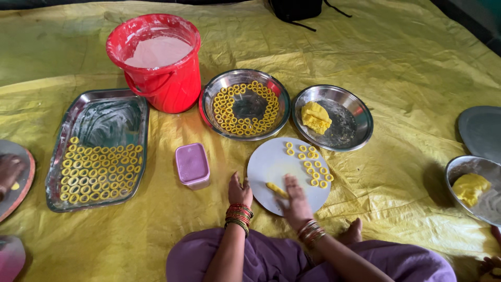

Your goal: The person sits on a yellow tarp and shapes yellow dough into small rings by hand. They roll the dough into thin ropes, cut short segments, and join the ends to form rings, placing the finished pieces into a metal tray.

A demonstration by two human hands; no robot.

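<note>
Centrally, yellow dough strip (275, 189) on white plate (266, 167), under right hand (296, 201), left hand (239, 192) beside

1 head view looks steeply down, from close, over the lap at a yellow sheet (365, 47).

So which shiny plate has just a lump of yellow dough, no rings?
The round steel plate right of the ring-filled steel plate; it holds only a yellow dough lump.
</note>
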